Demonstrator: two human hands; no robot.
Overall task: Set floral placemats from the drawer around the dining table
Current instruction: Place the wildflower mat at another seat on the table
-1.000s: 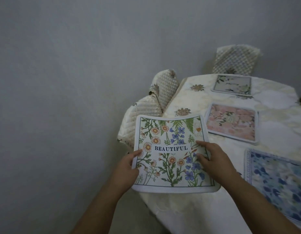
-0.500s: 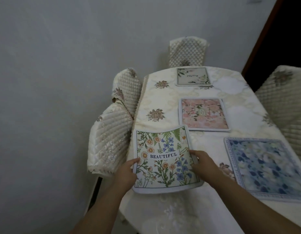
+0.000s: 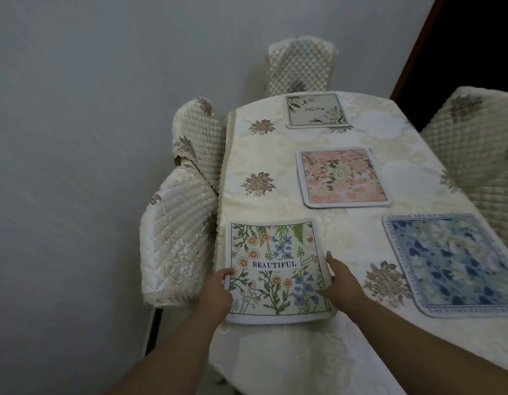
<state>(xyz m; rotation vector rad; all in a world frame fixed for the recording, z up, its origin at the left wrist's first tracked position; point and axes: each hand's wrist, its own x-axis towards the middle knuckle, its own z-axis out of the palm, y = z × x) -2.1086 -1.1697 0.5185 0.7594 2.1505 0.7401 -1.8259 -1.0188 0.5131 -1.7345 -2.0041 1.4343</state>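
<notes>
A white placemat with wildflowers and the word BEAUTIFUL (image 3: 275,269) lies on the near left corner of the dining table (image 3: 275,172), which wears a cream cloth. My left hand (image 3: 217,289) pinches its left edge, thumb on top. Against the mat's right edge rests my right hand (image 3: 342,283), fingers together. Three other floral mats lie on the table: a pink one (image 3: 342,178) in the middle, a blue one (image 3: 452,263) at the right, and a pale green one (image 3: 317,109) at the far end.
Quilted cream chair covers stand around the table: two chairs (image 3: 178,238) at the left against a grey wall, one (image 3: 300,67) at the far end, one (image 3: 480,143) at the right. A dark doorway (image 3: 475,38) is at the upper right.
The BEAUTIFUL mat was held curved above the table's corner; now it lies flat on the cloth. My view has swung right, showing more of the table.
</notes>
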